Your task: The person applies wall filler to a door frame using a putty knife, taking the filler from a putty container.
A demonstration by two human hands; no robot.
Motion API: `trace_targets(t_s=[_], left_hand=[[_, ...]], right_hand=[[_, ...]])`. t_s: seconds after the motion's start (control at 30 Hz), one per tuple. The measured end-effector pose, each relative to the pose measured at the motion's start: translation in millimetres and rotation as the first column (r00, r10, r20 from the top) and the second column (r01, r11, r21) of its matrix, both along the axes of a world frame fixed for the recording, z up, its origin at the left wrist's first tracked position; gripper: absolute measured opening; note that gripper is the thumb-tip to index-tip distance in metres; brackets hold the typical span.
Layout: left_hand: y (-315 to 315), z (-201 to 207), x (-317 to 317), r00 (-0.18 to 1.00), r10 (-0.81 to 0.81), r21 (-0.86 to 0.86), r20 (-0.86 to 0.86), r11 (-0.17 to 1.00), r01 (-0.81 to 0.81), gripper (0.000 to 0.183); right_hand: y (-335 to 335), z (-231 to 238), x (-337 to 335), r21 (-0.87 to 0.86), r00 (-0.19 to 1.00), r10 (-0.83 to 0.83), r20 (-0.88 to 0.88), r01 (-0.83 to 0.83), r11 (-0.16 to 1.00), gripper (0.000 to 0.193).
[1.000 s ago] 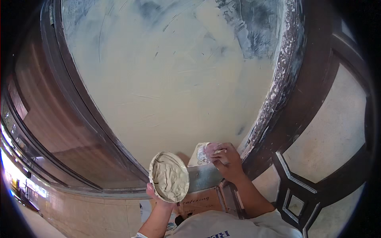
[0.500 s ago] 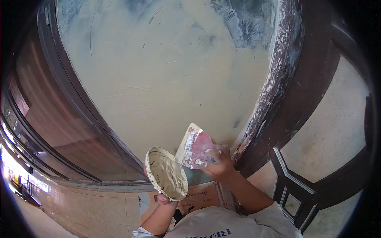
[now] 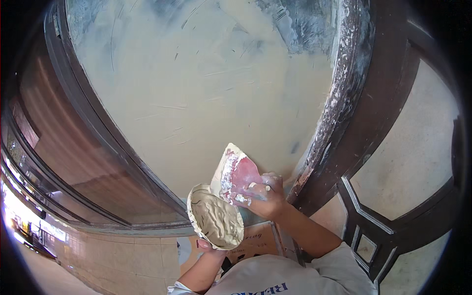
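My left hand (image 3: 209, 246) is closed on the lower rim of a round, shallow bowl (image 3: 195, 228), tilted so its inside shows. Cream putty (image 3: 222, 221) lies in thick ridges inside it. In my right hand (image 3: 269, 199) is a wide red putty spreader (image 3: 246, 174), its pale edge smeared with putty and pointing up and left. The spreader's lower corner overlaps the bowl's upper rim; whether they touch I cannot tell. Dried putty spots my right fingers. Beyond both hands stands a panel (image 3: 211, 108) coated in cream putty, with bluish-grey patches towards its top.
A dark frame (image 3: 339, 93) with flaking white paint borders the panel's right side. Left of it runs a brown wooden frame (image 3: 98, 113). A printed cardboard box (image 3: 258, 238) sits below my hands, beside a tiled floor (image 3: 123, 260). Dark moulded trim (image 3: 364, 211) lies right.
The bowl has shifted slightly right, while the spreader has moved a little left and up. They now overlap more in view, and the bowl's inside faces me more.
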State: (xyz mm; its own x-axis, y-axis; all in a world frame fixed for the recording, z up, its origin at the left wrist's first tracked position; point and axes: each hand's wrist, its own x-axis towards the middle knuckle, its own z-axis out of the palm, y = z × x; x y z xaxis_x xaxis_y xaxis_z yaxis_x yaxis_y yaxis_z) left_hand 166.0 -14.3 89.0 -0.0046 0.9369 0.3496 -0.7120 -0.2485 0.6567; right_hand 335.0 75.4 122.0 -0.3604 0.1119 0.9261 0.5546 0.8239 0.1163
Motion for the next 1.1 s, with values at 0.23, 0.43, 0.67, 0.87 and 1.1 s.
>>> trace_targets(t_s=[0.23, 0.43, 0.67, 0.87, 1.1], left_hand=[[-3, -17, -18, 0.981, -0.130, 0.013, 0.147, 0.992, 0.129, 0.112], [-3, -10, -39, 0.977, -0.095, -0.088, 0.193, 0.990, 0.114, 0.112], [1, 1, -62, 0.964, -0.047, -0.187, 0.262, 0.977, 0.098, 0.112], [9, 7, -84, 0.934, -0.055, -0.195, 0.353, 0.972, 0.131, 0.106], [19, -5, -109, 0.956, -0.079, -0.045, 0.284, 0.994, 0.095, 0.091]], right_hand=[[-13, 16, -25, 0.021, 0.995, -0.101, -0.012, 0.101, 0.995, 0.027], [-23, 24, -48, -0.039, 0.993, -0.110, -0.048, 0.108, 0.993, 0.028], [-19, 24, -71, -0.041, 0.993, -0.074, -0.092, 0.070, 0.997, 0.028], [-8, 24, -56, -0.389, 0.971, -0.011, -0.239, -0.085, 0.917, 0.034], [15, -3, -23, -0.521, 0.426, -0.300, -0.854, -0.707, 0.478, 0.024]])
